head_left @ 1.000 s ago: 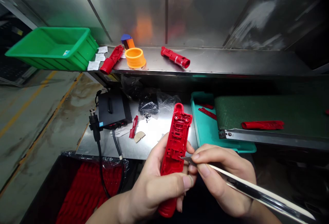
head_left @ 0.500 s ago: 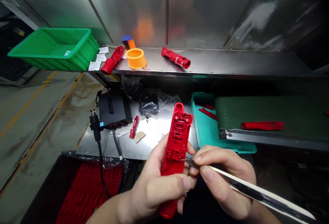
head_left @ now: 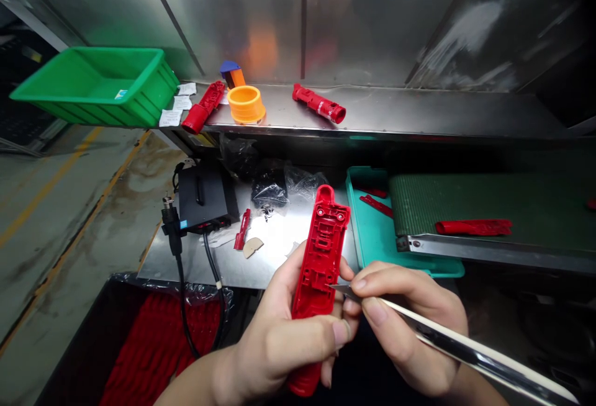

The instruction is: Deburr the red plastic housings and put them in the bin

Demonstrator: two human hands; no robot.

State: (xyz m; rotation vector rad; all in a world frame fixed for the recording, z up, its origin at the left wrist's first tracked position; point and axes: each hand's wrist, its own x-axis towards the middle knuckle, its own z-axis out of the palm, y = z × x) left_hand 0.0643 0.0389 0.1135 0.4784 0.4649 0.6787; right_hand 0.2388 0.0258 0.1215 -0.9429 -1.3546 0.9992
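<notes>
A long red plastic housing (head_left: 320,251) stands tilted in my left hand (head_left: 288,338), its ribbed inner side facing me. The thumb lies across its lower part and the fingers wrap behind it. My right hand (head_left: 410,325) is closed on a craft knife (head_left: 465,347) with a long white and black handle, pinched close to the blade. The blade's tip is at the housing's right inner edge, around the middle of its length; whether it touches is hard to tell. Part of the housing's lower end is hidden by my left thumb.
A green bin (head_left: 100,86), an orange ring (head_left: 246,105) and red housings (head_left: 319,103) sit on the shelf. Below are a black box (head_left: 205,195) with cables, a teal tray (head_left: 379,232) and a green conveyor belt (head_left: 465,198). A bin of red parts (head_left: 158,344) stands lower left.
The knife tip has shifted slightly up along the housing's edge, and my right hand has moved a little with it. My left hand keeps the housing almost in place.
</notes>
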